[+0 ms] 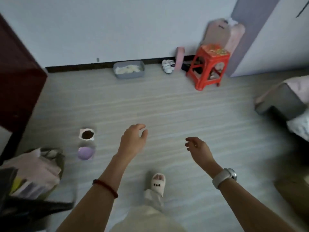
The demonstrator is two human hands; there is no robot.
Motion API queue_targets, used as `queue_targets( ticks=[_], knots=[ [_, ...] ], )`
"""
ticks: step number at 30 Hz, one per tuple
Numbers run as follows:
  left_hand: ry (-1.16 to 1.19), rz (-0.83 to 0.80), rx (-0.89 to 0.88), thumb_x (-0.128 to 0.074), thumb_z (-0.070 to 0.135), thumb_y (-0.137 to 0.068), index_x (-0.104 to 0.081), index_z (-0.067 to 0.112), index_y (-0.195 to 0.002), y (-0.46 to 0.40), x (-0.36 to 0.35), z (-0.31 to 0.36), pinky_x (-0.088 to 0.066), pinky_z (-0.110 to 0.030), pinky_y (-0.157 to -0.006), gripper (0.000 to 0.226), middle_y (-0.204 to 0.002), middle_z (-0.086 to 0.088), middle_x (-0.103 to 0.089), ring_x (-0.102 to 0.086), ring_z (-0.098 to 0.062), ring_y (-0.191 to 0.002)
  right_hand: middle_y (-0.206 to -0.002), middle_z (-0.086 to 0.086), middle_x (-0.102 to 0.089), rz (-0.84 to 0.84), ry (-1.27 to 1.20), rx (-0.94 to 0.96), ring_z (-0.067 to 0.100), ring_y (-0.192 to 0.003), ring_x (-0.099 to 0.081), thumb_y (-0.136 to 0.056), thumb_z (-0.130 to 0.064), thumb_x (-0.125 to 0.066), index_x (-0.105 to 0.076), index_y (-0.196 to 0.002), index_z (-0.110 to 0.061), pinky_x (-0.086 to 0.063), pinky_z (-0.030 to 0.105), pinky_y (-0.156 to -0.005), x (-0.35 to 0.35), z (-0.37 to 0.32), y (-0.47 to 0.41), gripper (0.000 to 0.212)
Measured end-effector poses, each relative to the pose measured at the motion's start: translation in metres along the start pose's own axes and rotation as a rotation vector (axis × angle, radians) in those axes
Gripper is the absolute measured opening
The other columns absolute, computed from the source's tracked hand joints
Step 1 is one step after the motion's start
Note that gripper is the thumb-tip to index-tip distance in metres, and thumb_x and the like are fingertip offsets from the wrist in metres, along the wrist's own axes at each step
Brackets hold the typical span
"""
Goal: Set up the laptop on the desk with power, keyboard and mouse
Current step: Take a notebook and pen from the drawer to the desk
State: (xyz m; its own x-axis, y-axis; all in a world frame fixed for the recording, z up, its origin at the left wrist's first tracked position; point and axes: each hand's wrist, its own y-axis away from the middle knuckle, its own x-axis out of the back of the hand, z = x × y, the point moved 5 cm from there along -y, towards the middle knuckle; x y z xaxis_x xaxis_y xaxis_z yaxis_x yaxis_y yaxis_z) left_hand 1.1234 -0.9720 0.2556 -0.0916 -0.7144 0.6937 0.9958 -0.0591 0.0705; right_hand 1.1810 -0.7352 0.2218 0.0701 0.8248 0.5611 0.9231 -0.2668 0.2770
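No laptop, keyboard, mouse or power cable shows in the head view. My left hand [133, 139] reaches out over the pale striped floor, fingers loosely curled and apart, holding nothing; a red cord circles that wrist. My right hand [198, 148] hangs to its right, also empty with fingers apart, and a white watch sits on that wrist. Below and between my arms, one foot in a white slipper [158, 182] stands on the floor.
A red plastic stool [208, 66] stands by the far wall, next to a grey tray [128, 69] and a small shoe [168, 66]. Two bowls [86, 143] sit on the floor at left. A dark red door [18, 77] is at left, a full bag [33, 174] lower left, a bed corner [282, 101] at right.
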Motion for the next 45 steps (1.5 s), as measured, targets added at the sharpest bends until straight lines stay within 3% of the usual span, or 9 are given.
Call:
queue_targets(
  ticks=[10, 12, 15, 18, 21, 30, 33, 41, 45],
  knots=[
    [0.047, -0.218, -0.215, -0.054, 0.021, -0.09, -0.06, 0.01, -0.118, -0.296, -0.168, 0.214, -0.039, -0.028, -0.096, 0.03, -0.123, -0.008, -0.06, -0.054, -0.022, -0.114, -0.107, 0.006, -0.067, 0.278, -0.057, -0.206, 0.027, -0.087, -0.065, -0.091, -0.013, -0.042, -0.059, -0.113, -0.017, -0.048, 0.031, -0.068, 0.211, 0.037, -0.244, 0.028],
    [0.057, -0.257, -0.283, -0.056, 0.02, -0.089, -0.061, 0.009, -0.116, -0.332, -0.199, 0.265, -0.038, -0.026, -0.094, 0.029, -0.121, -0.009, -0.061, -0.055, -0.021, -0.112, -0.106, 0.006, -0.066, 0.345, -0.094, -0.252, 0.032, -0.085, -0.066, -0.092, -0.013, -0.042, -0.06, -0.111, -0.017, -0.05, 0.031, -0.066, 0.252, 0.045, -0.268, 0.027],
    [0.039, -0.348, -0.401, -0.056, 0.02, -0.089, -0.06, 0.009, -0.116, -0.388, -0.265, 0.342, -0.038, -0.026, -0.094, 0.029, -0.12, -0.008, -0.062, -0.055, -0.021, -0.112, -0.111, 0.01, -0.064, 0.442, -0.138, -0.313, 0.027, -0.091, -0.063, -0.093, -0.011, -0.043, -0.059, -0.114, -0.012, -0.049, 0.033, -0.077, 0.318, 0.073, -0.311, 0.026],
    [0.043, -0.4, -0.483, -0.056, 0.02, -0.089, -0.061, 0.01, -0.115, -0.446, -0.327, 0.413, -0.039, -0.029, -0.095, 0.029, -0.119, -0.008, -0.062, -0.056, -0.022, -0.111, -0.111, 0.01, -0.063, 0.519, -0.166, -0.341, 0.019, -0.09, -0.06, -0.094, -0.01, -0.041, -0.058, -0.116, -0.009, -0.043, 0.026, -0.073, 0.382, 0.101, -0.366, 0.027],
    [0.055, -0.407, -0.539, -0.058, 0.015, -0.088, -0.062, 0.005, -0.112, -0.513, -0.389, 0.484, -0.039, -0.028, -0.092, 0.027, -0.114, -0.012, -0.065, -0.058, -0.024, -0.108, -0.109, 0.011, -0.065, 0.589, -0.202, -0.344, 0.02, -0.091, -0.06, -0.095, -0.009, -0.039, -0.058, -0.115, -0.009, -0.045, 0.03, -0.074, 0.447, 0.128, -0.446, 0.028],
    [0.032, -0.389, -0.508, -0.058, 0.015, -0.088, -0.064, 0.004, -0.109, -0.719, -0.502, 0.644, -0.041, -0.024, -0.085, 0.025, -0.106, -0.014, -0.067, -0.062, -0.024, -0.098, -0.097, 0.003, -0.063, 0.54, -0.258, -0.338, 0.027, -0.076, -0.064, -0.093, -0.011, -0.044, -0.061, -0.111, -0.013, -0.052, 0.035, -0.073, 0.604, 0.141, -0.697, 0.024],
    [-0.019, -0.381, -0.488, -0.056, 0.019, -0.089, -0.064, 0.007, -0.111, -0.787, -0.539, 0.672, -0.044, -0.035, -0.093, 0.026, -0.109, -0.012, -0.066, -0.06, -0.025, -0.104, -0.093, 0.002, -0.063, 0.545, -0.256, -0.315, 0.019, -0.071, -0.06, -0.092, -0.009, -0.045, -0.062, -0.109, -0.011, -0.051, 0.034, -0.074, 0.649, 0.146, -0.779, 0.024],
    [0.0, -0.436, -0.561, -0.056, 0.019, -0.089, -0.063, 0.007, -0.113, -0.991, -0.686, 0.814, -0.044, -0.031, -0.09, 0.027, -0.114, -0.014, -0.065, -0.06, -0.027, -0.105, -0.091, 0.006, -0.063, 0.646, -0.284, -0.365, 0.027, -0.081, -0.061, -0.091, -0.006, -0.043, -0.062, -0.11, -0.006, -0.052, 0.044, -0.082, 0.795, 0.191, -1.01, 0.027],
    [0.017, -0.528, -0.637, -0.055, 0.021, -0.09, -0.061, 0.009, -0.116, -1.052, -0.761, 0.916, -0.04, -0.026, -0.091, 0.029, -0.119, -0.01, -0.063, -0.058, -0.023, -0.109, -0.108, 0.016, -0.066, 0.689, -0.27, -0.409, 0.034, -0.1, -0.061, -0.092, -0.007, -0.044, -0.061, -0.113, -0.006, -0.047, 0.046, -0.091, 0.886, 0.207, -1.074, 0.027]
  ],
)
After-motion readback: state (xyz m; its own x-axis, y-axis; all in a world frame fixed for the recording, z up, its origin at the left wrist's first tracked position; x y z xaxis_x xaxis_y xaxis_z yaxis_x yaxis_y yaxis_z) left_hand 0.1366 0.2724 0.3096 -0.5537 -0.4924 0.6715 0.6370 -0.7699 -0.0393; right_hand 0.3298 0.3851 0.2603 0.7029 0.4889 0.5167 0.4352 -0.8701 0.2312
